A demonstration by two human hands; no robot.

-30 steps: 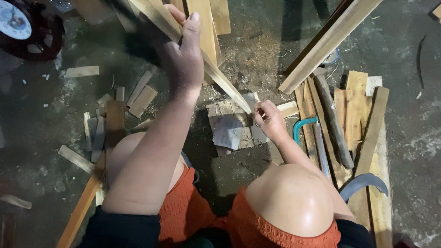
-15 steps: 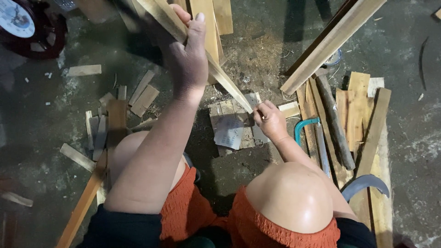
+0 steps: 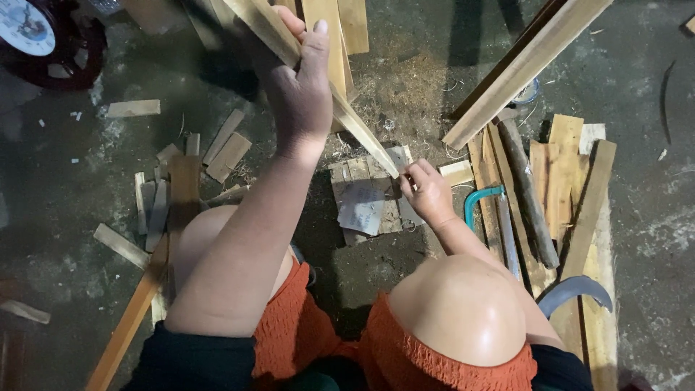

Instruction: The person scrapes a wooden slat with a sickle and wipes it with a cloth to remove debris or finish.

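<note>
Compared with a second ago, the left hand sits slightly higher on the long wooden strip, and the view has shifted little; the right hand remains at the strip's lower tip. Left fingers are clenched around the strip, thumb pointing up along its edge. The strip runs diagonally from the upper left down to a small wooden block on the concrete floor. Right fingers are curled at the strip's tip just above the block; whether they pinch the strip or a small item cannot be told. A grey paper scrap lies on the block. No container is visible. Right of the block lie a teal-framed hacksaw, a curved blade, a bark-covered stick and several planks. A long board leans across the upper right. Short offcuts are scattered on the left. A round clock sits at the upper left corner.
</note>
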